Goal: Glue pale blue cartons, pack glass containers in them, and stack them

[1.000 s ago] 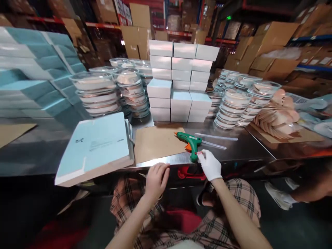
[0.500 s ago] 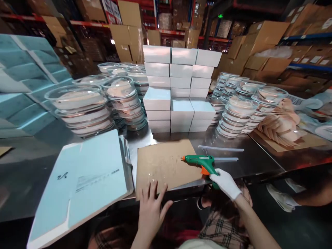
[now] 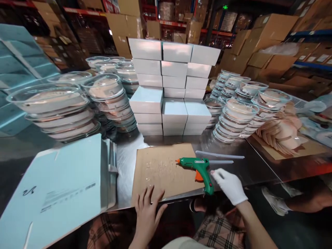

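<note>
My left hand [image 3: 148, 211], bare, has its fingers spread over the near edge of a brown cardboard sheet [image 3: 166, 173] marked with dried glue. On the sheet's right side lies a green hot glue gun [image 3: 193, 163] with an orange nozzle and trigger, its nozzle pointing left. A clear glue stick [image 3: 221, 162] extends from its back. My right hand [image 3: 229, 185], in a white glove, is just right of the gun's handle and appears apart from it. Its fingers are loosely bent, with nothing seen in them. Another glue stick [image 3: 220, 154] lies behind the gun.
White boxes [image 3: 175, 107] are stacked at the middle back. Stacks of clear round containers flank them, left [image 3: 54, 107] and right [image 3: 234, 119]. Flat light-blue cartons [image 3: 70, 180] lie at left, past the table's front edge. Tan pieces [image 3: 282, 131] sit at right; another person's leg [image 3: 306, 200] shows beyond.
My right hand has let go of the glue gun's handle and moved slightly right. The gun now rests on the cardboard. The view has shifted; my left hand stays spread at the cardboard's edge.
</note>
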`<state>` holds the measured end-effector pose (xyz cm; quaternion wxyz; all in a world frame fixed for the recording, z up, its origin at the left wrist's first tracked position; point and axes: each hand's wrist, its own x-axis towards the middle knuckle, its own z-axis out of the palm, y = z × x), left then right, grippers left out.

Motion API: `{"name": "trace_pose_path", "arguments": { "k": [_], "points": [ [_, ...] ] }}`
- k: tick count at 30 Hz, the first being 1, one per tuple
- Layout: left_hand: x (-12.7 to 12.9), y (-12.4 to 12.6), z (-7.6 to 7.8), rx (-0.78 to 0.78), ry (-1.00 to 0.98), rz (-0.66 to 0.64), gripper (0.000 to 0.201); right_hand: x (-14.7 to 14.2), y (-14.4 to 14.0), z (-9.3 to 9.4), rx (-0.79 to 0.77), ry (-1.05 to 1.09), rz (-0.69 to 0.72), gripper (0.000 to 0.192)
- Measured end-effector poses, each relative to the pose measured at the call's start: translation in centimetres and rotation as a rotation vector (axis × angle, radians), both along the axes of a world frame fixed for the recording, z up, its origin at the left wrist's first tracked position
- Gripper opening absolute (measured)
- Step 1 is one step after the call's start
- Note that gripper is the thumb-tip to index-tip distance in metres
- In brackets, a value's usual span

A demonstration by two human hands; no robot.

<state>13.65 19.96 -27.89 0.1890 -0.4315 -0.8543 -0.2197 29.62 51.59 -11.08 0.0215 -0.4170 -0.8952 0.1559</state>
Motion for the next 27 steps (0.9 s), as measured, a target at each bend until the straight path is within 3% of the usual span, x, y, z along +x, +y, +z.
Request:
{"name": "trace_pose_path", "arguments": {
  "k": [3, 6, 9, 11, 12, 14, 16, 17, 20, 21, 23, 25, 27],
  "points": [
    [-0.4, 0.3, 0.3, -0.003, -0.021, -0.028, 0.042, -2.6, 5.1, 1.7, 0.174, -0.042, 0.091, 0.039],
    [0.2, 0.0, 2.6, 0.071, -0.041, -0.066, 0.041, -7.1, 10.0, 1.9, 0.181, -0.250, 0.296, 0.036],
    [1.0, -2.7, 7.3, 0.214, 0.013, -0.180, 0.039, -11.0, 12.5, 0.7, 0.134, -0.312, 0.433, 0.025],
    [0.8, -6.0, 11.2, 0.295, 0.110, -0.252, 0.036, -12.5, 13.0, -0.2, 0.147, -0.304, 0.495, 0.026],
    [0.2, -8.0, 13.3, 0.307, 0.146, -0.228, 0.033, -13.1, 13.1, -0.6, 0.160, -0.293, 0.515, 0.028],
    [-2.4, -12.1, 17.2, 0.347, 0.217, -0.047, 0.024, -13.8, 13.4, -1.2, 0.179, -0.278, 0.534, 0.032],
    [-7.0, -15.4, 20.4, 0.410, 0.191, 0.262, 0.011, -14.2, 13.7, -1.5, 0.187, -0.270, 0.534, 0.034],
    [-9.8, -16.5, 21.6, 0.391, 0.098, 0.446, 0.022, -14.3, 13.7, -1.6, 0.191, -0.250, 0.527, 0.033],
    [-17.8, -17.8, 23.1, 0.045, -0.373, 0.862, 0.065, -13.8, 13.5, -1.7, 0.217, -0.124, 0.497, 0.035],
    [-19.7, -17.8, 23.1, -0.014, -0.496, 0.924, 0.071, -13.3, 13.1, -1.7, 0.246, -0.063, 0.486, 0.038],
    [-22.0, -17.9, 22.7, -0.059, -0.656, 0.934, 0.065, -11.8, 11.8, -1.4, 0.342, 0.080, 0.477, 0.043],
    [-22.1, -18.4, 22.5, -0.028, -0.677, 0.908, 0.055, -9.8, 9.7, -0.9, 0.459, 0.253, 0.517, 0.043],
    [-20.4, -19.1, 22.9, 0.038, -0.597, 0.962, 0.055, -7.9, 6.8, 0.1, 0.547, 0.426, 0.625, 0.039]
  ]
}}
